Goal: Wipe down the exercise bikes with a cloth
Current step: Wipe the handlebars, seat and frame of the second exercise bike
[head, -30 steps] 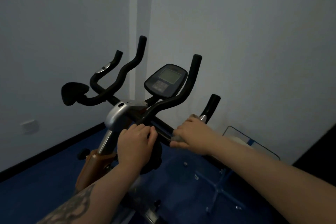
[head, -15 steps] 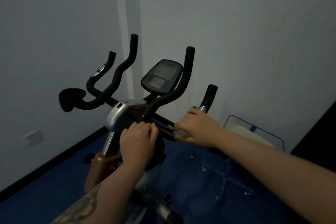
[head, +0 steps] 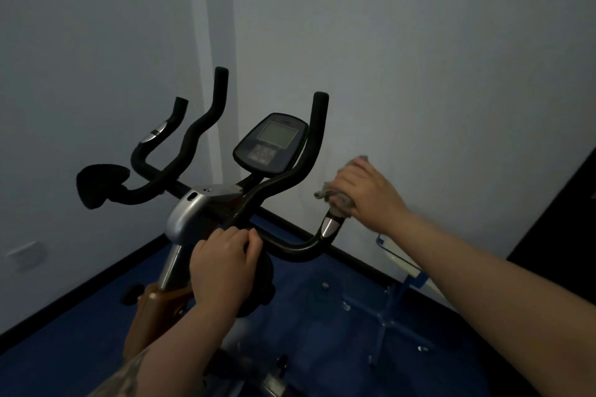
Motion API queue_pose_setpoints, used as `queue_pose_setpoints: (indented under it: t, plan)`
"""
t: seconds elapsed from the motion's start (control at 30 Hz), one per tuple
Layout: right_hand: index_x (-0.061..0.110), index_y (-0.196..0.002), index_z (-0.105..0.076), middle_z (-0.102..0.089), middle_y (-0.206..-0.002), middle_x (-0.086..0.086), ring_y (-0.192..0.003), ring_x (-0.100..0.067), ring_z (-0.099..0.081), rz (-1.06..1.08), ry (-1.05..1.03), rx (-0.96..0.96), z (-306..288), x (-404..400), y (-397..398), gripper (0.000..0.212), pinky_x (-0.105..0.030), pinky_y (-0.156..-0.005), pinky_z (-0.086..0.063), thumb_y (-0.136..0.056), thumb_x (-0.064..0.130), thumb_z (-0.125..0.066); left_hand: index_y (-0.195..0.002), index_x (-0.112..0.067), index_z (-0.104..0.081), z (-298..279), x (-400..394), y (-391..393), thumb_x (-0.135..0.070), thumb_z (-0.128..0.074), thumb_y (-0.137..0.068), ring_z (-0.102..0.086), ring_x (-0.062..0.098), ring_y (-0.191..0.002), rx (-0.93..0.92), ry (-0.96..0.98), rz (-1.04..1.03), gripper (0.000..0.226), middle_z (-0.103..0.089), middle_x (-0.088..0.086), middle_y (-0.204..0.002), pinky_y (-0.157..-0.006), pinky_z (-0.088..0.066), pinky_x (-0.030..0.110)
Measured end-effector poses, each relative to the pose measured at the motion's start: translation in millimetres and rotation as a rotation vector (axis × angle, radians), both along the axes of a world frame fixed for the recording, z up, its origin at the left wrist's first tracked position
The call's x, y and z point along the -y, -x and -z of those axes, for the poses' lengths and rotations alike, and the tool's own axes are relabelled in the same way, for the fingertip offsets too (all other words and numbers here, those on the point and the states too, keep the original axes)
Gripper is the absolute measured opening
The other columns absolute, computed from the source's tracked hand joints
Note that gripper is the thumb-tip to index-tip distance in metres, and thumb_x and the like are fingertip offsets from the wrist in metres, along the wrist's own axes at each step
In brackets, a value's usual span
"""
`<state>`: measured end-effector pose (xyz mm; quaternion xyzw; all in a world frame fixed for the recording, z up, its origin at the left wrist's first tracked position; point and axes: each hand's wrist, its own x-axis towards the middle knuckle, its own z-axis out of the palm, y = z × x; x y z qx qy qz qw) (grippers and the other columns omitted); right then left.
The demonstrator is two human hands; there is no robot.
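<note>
The exercise bike (head: 206, 213) stands in the corner of the room, its handlebars and console close to the two pale walls (head: 419, 58), on a blue floor (head: 80, 316). Your right hand (head: 364, 190) is clenched around a grey cloth (head: 335, 198), wrapped over the upright outer grip at the bike's right end; a crumpled corner of the cloth sticks out to the left of your fingers, and the silver band (head: 329, 226) of that grip shows just below your hand. Your left hand (head: 222, 264) grasps the black crossbar just right of the silver stem housing (head: 193, 213), fingers curled over the top of the bar.

The bike's bars are matt black and curve upward in four prongs; the far left prong carries another silver band. A dark oval console (head: 271, 143) with a grey blank screen and a block of buttons sits tilted toward you between the two inner prongs. A black pad (head: 96, 184) caps the bar's left end. The lower frame is copper-brown.

By the right wall a blue metal frame (head: 400, 293) stands on the floor; what it holds is too dim to tell.
</note>
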<state>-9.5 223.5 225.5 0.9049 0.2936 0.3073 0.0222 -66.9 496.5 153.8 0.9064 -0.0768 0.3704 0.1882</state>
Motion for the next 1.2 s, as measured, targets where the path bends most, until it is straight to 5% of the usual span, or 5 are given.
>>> queue_pose_setpoints:
  t: [0.1, 0.23, 0.37, 0.73, 1.2]
  plan:
    - [0.009, -0.105, -0.069, -0.063, -0.103, -0.009, -0.103, -0.028, -0.055, 0.105, 0.045, 0.031, -11, 10, -18, 0.024, -0.042, -0.101, -0.037, -0.084, 0.020, -0.070, -0.055, -0.027, -0.047, 0, 1, 0, -0.032, -0.046, -0.091, -0.032, 0.006, -0.053, -0.008, -0.013, -0.021, 0.037, -0.037, -0.015, -0.055, -0.056, -0.021, 0.027]
    - [0.014, -0.109, -0.065, -0.054, -0.115, -0.003, -0.114, -0.020, -0.041, 0.243, -0.545, -0.132, 4, -13, -21, 0.023, -0.030, -0.083, -0.043, -0.087, 0.013, -0.066, -0.057, -0.031, -0.041, -1, 1, 0, -0.024, -0.061, -0.086, -0.030, 0.005, -0.053, -0.023, -0.023, -0.015, 0.037, -0.034, -0.016, -0.055, -0.056, -0.019, 0.027]
    - [0.016, -0.112, -0.064, -0.048, -0.121, -0.002, -0.120, -0.016, -0.037, 0.395, -1.065, -0.011, 15, -57, -23, 0.031, -0.025, -0.096, -0.038, -0.086, 0.001, -0.059, -0.056, -0.030, -0.043, -1, 1, 0, -0.025, -0.057, -0.089, -0.032, 0.007, -0.054, -0.034, -0.022, -0.008, 0.036, -0.036, -0.015, -0.056, -0.056, -0.021, 0.027]
    - [0.022, -0.133, -0.052, -0.049, -0.129, 0.001, -0.119, -0.018, -0.051, 0.423, -1.541, -0.025, 7, -68, -23, 0.036, -0.035, -0.104, -0.042, -0.097, 0.021, -0.050, -0.057, -0.030, -0.047, -4, 2, 3, -0.026, -0.059, -0.088, -0.036, 0.007, -0.053, -0.080, 0.004, -0.006, 0.033, -0.040, -0.014, -0.055, -0.057, -0.025, 0.028]
    - [0.027, -0.142, -0.031, -0.058, -0.125, -0.006, -0.100, -0.023, -0.060, 0.582, -1.529, -0.262, 39, -70, 0, 0.050, -0.037, -0.083, -0.050, -0.097, 0.045, -0.045, -0.057, -0.030, -0.041, -5, 1, 2, -0.025, -0.060, -0.087, -0.032, 0.008, -0.054, -0.070, -0.010, 0.002, 0.036, -0.036, -0.014, -0.056, -0.057, -0.021, 0.028]
